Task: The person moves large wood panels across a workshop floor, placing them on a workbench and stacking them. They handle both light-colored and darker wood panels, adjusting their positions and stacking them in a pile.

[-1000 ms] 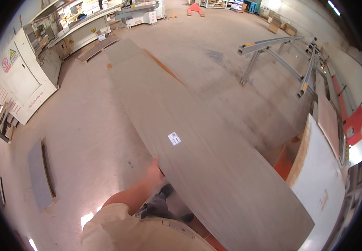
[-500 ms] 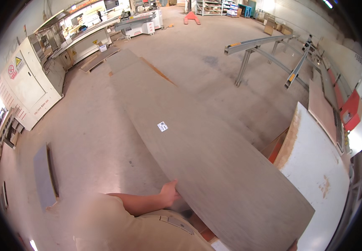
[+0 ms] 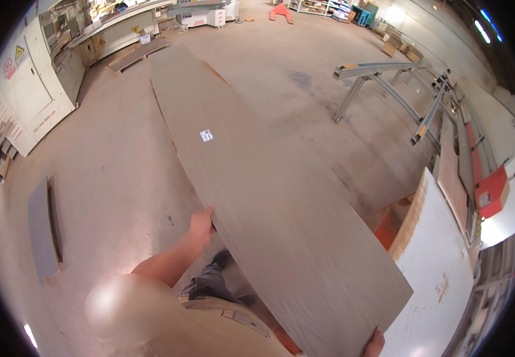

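A long grey-brown board (image 3: pixel 287 220) stretches from close to my body far out ahead and to the left, a small white label (image 3: pixel 206 135) on its top face. My left hand (image 3: pixel 201 222) grips the board's left long edge, fingertips hidden underneath. At the near right end, my right hand (image 3: pixel 374 344) is closed on the short edge. Only part of that hand shows. Beyond the board's far end, a darker panel (image 3: pixel 135 58) lies on the floor. Whether the far end rests on anything cannot be seen.
To the right is a white sheet (image 3: pixel 427 279) with a worn brown edge, beside an orange-red surface (image 3: pixel 386 231). A metal roller frame (image 3: pixel 382 70) stands ahead right. On the left are a large white machine (image 3: pixel 34 89) and a grey panel (image 3: pixel 42 229) on the floor.
My left hand has moved forward and left along with the board. The board's near end and my right hand have shifted left, and more of the white sheet shows.
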Demonstrator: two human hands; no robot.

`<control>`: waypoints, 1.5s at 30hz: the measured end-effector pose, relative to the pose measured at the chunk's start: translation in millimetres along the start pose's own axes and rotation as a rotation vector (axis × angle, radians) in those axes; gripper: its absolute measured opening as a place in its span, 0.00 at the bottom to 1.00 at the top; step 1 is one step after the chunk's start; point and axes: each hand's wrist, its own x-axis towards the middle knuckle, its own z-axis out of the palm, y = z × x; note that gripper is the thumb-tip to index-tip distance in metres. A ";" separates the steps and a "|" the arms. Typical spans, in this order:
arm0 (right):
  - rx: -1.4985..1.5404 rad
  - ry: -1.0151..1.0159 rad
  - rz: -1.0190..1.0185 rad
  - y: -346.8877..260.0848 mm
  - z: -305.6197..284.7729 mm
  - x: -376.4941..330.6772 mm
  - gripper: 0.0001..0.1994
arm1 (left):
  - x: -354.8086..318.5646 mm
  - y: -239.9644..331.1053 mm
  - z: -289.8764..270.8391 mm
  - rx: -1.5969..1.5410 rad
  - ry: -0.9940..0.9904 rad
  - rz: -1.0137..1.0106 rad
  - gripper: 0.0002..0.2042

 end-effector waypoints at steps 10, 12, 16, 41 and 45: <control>0.381 -0.133 -0.129 -93.1 218.5 17.5 0.24 | 225.9 -71.8 -50.3 0.205 0.203 0.128 0.26; 0.439 -0.208 -0.110 -113.0 263.5 15.2 0.25 | 224.0 -119.9 -39.5 0.706 0.203 0.093 0.30; 0.415 -0.186 -0.021 -143.6 338.7 14.8 0.25 | 173.3 -160.5 -20.1 -0.043 -0.073 -0.440 0.31; -0.230 -0.324 -0.040 -155.5 398.6 80.8 0.23 | 126.6 -126.5 -37.6 -0.496 -0.243 -0.528 0.46; -0.377 -0.282 0.071 -146.3 313.0 114.9 0.26 | 122.7 -123.0 -39.5 -0.385 -0.283 -0.586 0.41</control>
